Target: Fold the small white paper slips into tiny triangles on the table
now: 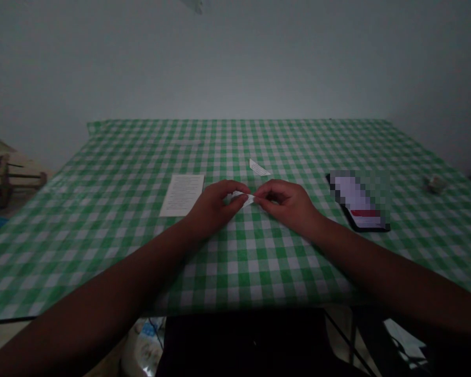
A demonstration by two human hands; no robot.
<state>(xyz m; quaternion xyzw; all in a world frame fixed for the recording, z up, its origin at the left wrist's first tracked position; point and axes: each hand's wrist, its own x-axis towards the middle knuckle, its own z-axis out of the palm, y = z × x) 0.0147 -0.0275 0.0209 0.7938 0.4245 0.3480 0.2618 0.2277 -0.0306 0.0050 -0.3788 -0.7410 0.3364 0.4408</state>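
Note:
Between my two hands, just above or on the checked cloth, is a small folded piece of white paper (248,200). My left hand (219,203) pinches its left part between thumb and forefinger. The tips of my right thumb and forefinger are closed on its right end, and my right hand (288,203) curls beside it. Part of the paper is hidden behind my fingers. Just beyond my hands lies a printed paper strip (259,168) with slanted ends. A printed sheet (183,195) lies flat to the left, partly behind my left hand.
A green and white checked tablecloth (243,267) covers the table, which reaches back to a plain wall (235,63). Right of my hands lies a phone (361,204), its screen blurred out. A small object (435,183) I cannot make out sits near the right edge.

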